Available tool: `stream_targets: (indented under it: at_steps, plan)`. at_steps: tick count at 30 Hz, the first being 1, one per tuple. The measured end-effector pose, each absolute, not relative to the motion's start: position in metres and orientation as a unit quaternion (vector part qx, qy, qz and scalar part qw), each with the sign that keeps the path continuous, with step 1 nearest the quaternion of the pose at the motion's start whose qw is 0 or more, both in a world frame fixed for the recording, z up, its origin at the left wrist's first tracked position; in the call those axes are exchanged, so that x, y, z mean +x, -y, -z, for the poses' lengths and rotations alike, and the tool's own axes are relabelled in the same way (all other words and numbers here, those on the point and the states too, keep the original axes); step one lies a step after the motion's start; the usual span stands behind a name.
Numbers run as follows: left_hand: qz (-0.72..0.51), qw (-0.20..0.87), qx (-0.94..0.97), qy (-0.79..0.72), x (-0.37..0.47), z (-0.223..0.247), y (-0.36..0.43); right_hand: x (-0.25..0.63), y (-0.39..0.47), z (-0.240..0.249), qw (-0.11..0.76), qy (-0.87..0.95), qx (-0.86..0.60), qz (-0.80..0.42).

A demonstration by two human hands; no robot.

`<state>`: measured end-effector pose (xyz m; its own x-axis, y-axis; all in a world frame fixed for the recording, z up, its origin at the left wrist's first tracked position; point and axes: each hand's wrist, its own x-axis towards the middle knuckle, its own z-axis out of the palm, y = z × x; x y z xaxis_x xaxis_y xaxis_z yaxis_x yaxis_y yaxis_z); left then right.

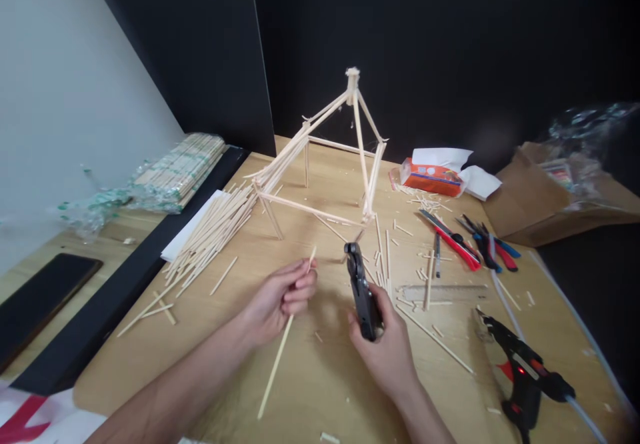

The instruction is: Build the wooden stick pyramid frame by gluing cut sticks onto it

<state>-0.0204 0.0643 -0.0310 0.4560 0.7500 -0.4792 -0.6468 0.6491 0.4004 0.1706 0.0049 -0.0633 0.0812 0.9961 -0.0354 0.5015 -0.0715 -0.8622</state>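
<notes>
My left hand (285, 297) is closed around a thin wooden stick (275, 367), whose short upper end pokes out above the fingers while the longer part slants down toward me. In my right hand (387, 344) is a dark metal cutting tool (364, 294), its head pointing up and away from the stick. Beyond both hands stands a frame of glued sticks (363, 151), with legs, a pointed top and a small block at its peak. Loose sticks (213, 237) lie in a pile left of the frame.
A hot glue gun (525, 364) with a red light lies at the right. Behind it are a ruler (445, 292), red-handled scissors (455, 241), pliers (487, 244), a tissue pack (433, 177) and a cardboard box (530, 197). Wrapped sticks (180, 171) and a phone (43, 301) lie left.
</notes>
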Motion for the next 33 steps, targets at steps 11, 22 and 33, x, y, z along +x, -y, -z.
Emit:
stream_targets:
  at_steps: [11, 22, 33]
  plan:
    - [-0.600, 0.728, -0.007, -0.330, -0.025, 0.041, -0.078, 0.163, 0.002, 0.061, 0.397, 0.482, -0.549, -0.555]
    - [-0.526, 0.757, 0.173, -0.346, -0.016, 0.036, -0.064, 0.172, 0.005, 0.057, 0.373, 0.585, -0.532, -0.486]
    - [-0.396, 0.608, 0.500, -0.474, -0.005, 0.029, -0.032, 0.174, -0.002, 0.060, 0.283, 0.687, -0.651, -0.156]
